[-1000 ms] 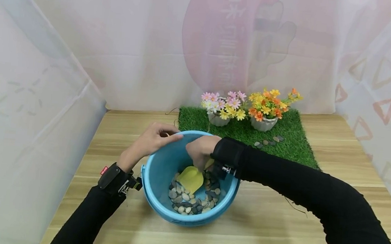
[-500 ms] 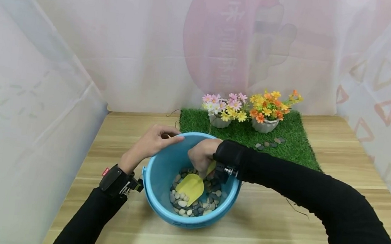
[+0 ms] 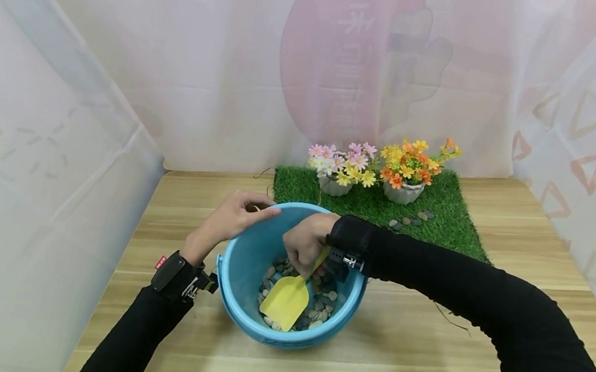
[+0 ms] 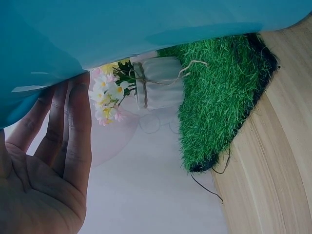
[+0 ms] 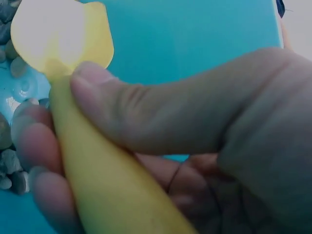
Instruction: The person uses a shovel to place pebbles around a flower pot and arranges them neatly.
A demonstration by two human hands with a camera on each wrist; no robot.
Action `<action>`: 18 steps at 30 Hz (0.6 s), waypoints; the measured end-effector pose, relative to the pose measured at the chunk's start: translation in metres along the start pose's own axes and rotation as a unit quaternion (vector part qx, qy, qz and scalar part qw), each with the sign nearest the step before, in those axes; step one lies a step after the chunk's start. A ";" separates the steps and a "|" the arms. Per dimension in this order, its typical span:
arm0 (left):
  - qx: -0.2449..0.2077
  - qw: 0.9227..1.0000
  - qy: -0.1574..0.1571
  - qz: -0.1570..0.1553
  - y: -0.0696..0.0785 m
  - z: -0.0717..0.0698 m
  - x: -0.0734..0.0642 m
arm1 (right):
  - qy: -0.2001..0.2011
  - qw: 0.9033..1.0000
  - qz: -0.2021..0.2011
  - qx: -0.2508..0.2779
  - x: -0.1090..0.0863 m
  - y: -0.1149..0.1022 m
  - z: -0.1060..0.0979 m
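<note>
A light blue bucket [image 3: 243, 252] stands on the wooden table, with grey and pale pebbles [image 3: 323, 313] on its bottom. My left hand [image 3: 233, 214] grips its rim at the far left; in the left wrist view the fingers [image 4: 74, 122] lie along the outside wall. Down inside the bucket, my right hand [image 3: 306, 239] holds a yellow toy shovel [image 3: 285, 304] by its handle. Thumb and fingers wrap that handle in the right wrist view. The shovel's blade points toward the near left of the bucket, over the pebbles, and I see no pebbles on it.
Behind the bucket lies a green artificial turf mat [image 3: 454, 223]. Two white pots of artificial flowers stand on it, one pink and yellow [image 3: 336, 184], one orange and yellow [image 3: 404, 192]. Several loose pebbles [image 3: 406, 221] lie on the mat. Printed cloth walls [image 3: 221, 85] enclose the table.
The shovel's blade has moved toward the near side of the bucket and its angle has changed. Pebbles seen at its tip half a second ago no longer show there. The left hand stays at the rim.
</note>
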State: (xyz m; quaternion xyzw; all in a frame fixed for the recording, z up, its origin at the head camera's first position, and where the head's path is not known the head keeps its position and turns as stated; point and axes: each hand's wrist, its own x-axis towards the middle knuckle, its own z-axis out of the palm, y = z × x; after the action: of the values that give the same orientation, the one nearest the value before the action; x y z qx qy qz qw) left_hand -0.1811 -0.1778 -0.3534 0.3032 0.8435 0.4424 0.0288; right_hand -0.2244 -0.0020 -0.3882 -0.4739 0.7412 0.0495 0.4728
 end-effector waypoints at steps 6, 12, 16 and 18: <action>0.010 1.000 -0.004 0.004 -0.002 0.000 0.000 | 0.010 1.000 -0.014 -0.020 -0.005 -0.010 0.003; 0.017 1.000 0.001 0.008 -0.028 0.003 0.002 | -0.003 1.000 0.014 0.000 -0.004 -0.006 0.009; 0.016 1.000 0.003 0.011 -0.030 0.004 0.002 | -0.009 1.000 -0.022 0.009 -0.023 -0.017 0.004; 0.017 1.000 0.005 0.012 -0.030 0.004 0.002 | 0.008 0.999 -0.039 0.006 -0.026 -0.019 0.004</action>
State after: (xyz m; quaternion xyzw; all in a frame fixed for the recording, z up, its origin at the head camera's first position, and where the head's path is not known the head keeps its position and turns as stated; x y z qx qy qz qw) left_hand -0.1963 -0.1867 -0.3786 0.3118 0.8475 0.4294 0.0140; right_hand -0.2050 0.0071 -0.3644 -0.4996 0.7263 0.0226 0.4715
